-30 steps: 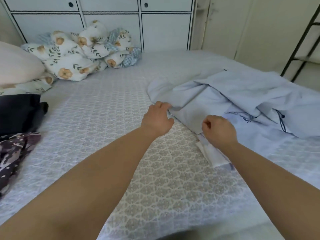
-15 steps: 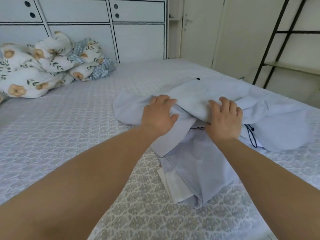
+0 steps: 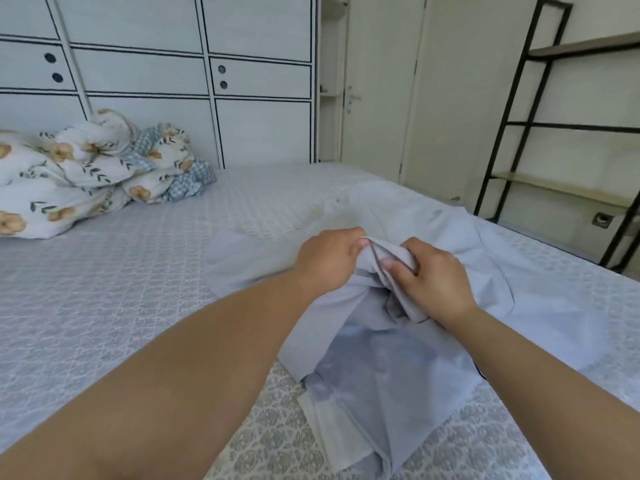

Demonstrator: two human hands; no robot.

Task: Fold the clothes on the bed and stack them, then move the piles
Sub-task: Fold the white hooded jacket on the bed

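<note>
both hands, left hand (image 3: 329,259) and right hand (image 3: 433,284), grip the pale blue garment (image 3: 381,368).

A crumpled floral quilt (image 3: 86,174), white with tan flowers and green leaves and a blue checked lining, is bunched at the far left of the patterned grey bedsheet (image 3: 104,289), against a white panelled wardrobe (image 3: 173,81) with black lines and small round holes. Right of the wardrobe stands a cream door (image 3: 377,81) with a lever handle (image 3: 350,98). A black-framed ladder shelf (image 3: 540,133) with pale wooden boards leans at the far right, beside the bed.
</note>
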